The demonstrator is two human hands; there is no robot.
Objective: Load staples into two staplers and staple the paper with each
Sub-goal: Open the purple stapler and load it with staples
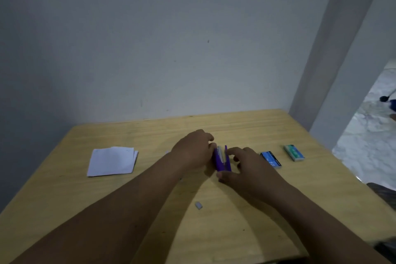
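Note:
A purple stapler (220, 159) lies hinged open at the middle of the wooden table (235, 210), its metal staple channel showing. My left hand (192, 150) grips its left half with curled fingers. My right hand (246, 165) holds the right half, thumb at the near end and fingers over the top. A small stack of white paper (112, 161) lies to the left. A blue staple box (271, 159) and a green staple box (294, 152) sit to the right. Only one stapler is in view.
A small grey piece (198, 205) lies on the table near me between my forearms. A white wall stands behind the table, with a pillar at the right. Marble floor shows past the table's right edge.

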